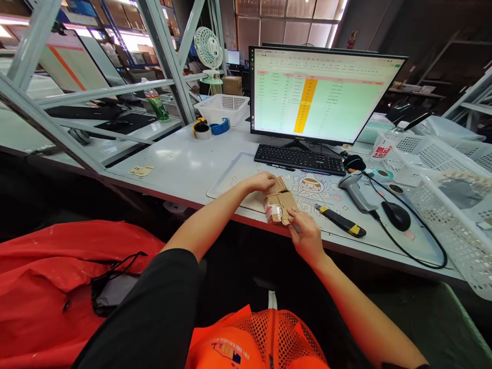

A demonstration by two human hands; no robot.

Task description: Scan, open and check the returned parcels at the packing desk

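Between my hands, at the front edge of the desk, is a small brown cardboard box (283, 203) with clear tape and a red-and-white label on its near side. One end shows corrugated cardboard, and a flap looks lifted. My left hand (263, 181) has its fingers closed on the box's far left part. At the near right corner, my right hand (306, 229) pinches the cardboard. Just right of it lies a black and yellow utility knife (340, 221) on the patterned desk mat (238, 177). What the box contains is hidden.
Behind the box stand a keyboard (300, 159) and a monitor (326, 97). A barcode scanner (357, 192), its cable and a mouse (396, 216) lie to the right, beside white baskets (442, 200). Tape rolls (202, 130) sit back left, near a metal frame (169, 66).
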